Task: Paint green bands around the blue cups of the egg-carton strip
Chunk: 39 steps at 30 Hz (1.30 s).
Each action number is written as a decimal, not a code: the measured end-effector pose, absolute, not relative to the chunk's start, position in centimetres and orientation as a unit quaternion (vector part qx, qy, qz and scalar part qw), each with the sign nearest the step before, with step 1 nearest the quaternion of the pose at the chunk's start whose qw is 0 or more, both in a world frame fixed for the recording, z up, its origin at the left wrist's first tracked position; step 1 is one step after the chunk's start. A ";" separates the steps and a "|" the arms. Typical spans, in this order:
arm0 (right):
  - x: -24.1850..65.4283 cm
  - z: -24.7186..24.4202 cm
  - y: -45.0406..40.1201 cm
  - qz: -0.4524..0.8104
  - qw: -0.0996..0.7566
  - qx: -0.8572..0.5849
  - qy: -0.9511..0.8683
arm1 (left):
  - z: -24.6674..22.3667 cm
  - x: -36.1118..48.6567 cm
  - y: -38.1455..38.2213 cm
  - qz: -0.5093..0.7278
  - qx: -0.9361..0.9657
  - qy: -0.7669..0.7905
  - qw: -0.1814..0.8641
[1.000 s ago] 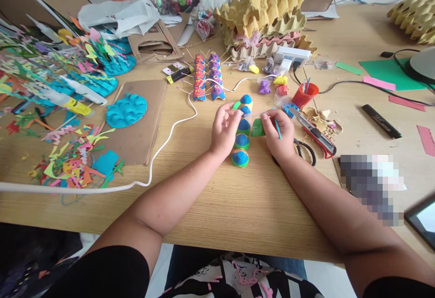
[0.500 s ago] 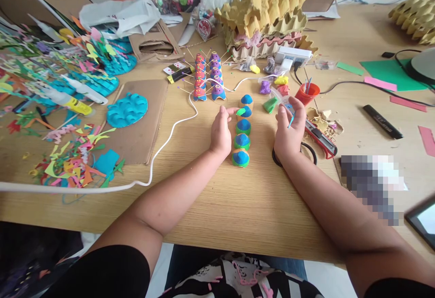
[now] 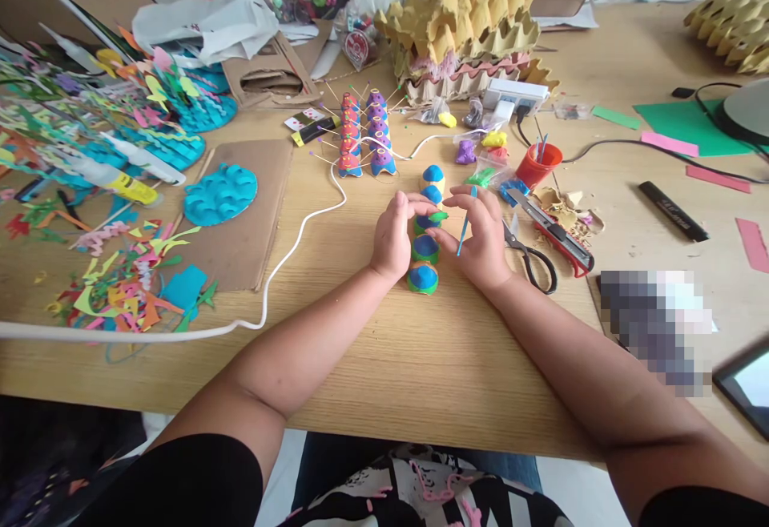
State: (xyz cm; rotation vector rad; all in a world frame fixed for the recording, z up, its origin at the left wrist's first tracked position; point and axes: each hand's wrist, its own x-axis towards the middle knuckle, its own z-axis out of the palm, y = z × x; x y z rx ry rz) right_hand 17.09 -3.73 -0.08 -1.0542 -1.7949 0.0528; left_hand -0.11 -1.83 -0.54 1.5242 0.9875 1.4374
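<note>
A row of egg-carton cups [image 3: 424, 278], coated blue on top and green below, lies between my hands. My left hand [image 3: 395, 237] is at the left of the row, its fingertips pinching a small piece of green clay [image 3: 437, 215] above the cups. On the right, my right hand [image 3: 481, 240] holds a thin blue stick [image 3: 462, 233] that slants between its fingers. Its fingertips are close to the green clay; whether they touch it is unclear. Two finished-looking rows, one red [image 3: 349, 134] and one purple [image 3: 378, 133], stand farther back with pins in them.
Scissors [image 3: 539, 268], a box cutter [image 3: 561, 240] and a red cup [image 3: 539, 164] sit right of my right hand. A white cable [image 3: 299, 240] curves across the left. Egg trays [image 3: 481, 22] are stacked behind; cardboard [image 3: 252, 215] bears a blue clay piece [image 3: 219, 194].
My right hand has moved left, toward the green clay and my left hand, uncovering the scissors. The green clay at my left fingertips has shifted slightly right and nearer to me.
</note>
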 end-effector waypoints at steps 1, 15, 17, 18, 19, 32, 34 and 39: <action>17.1 -0.2 -3.8 0.018 0.509 -0.446 -0.736 | -0.5 -0.2 -2.0 0.563 0.615 0.391 0.391; 17.2 -0.1 -3.9 -0.009 0.516 -0.508 -0.690 | 1.1 -0.6 -3.0 0.488 0.763 0.355 0.233; 17.1 -0.1 -3.9 0.000 0.521 -0.504 -0.689 | 1.1 -0.6 -3.0 0.500 0.757 0.350 0.234; 17.1 0.0 -3.9 0.003 0.523 -0.502 -0.689 | 1.0 -0.5 -3.0 0.507 0.751 0.350 0.238; 17.1 0.0 -3.9 0.006 0.525 -0.500 -0.689 | 1.0 -0.5 -3.0 0.512 0.747 0.349 0.240; 17.1 0.4 -4.1 0.016 0.525 -0.499 -0.689 | 1.2 -0.4 -2.8 0.519 0.727 0.368 0.259; 17.1 0.5 -4.2 0.022 0.525 -0.497 -0.690 | 1.2 -0.4 -2.9 0.523 0.724 0.369 0.258; 17.2 0.5 -4.1 0.025 0.531 -0.490 -0.691 | 1.4 -0.4 -2.9 0.528 0.713 0.379 0.262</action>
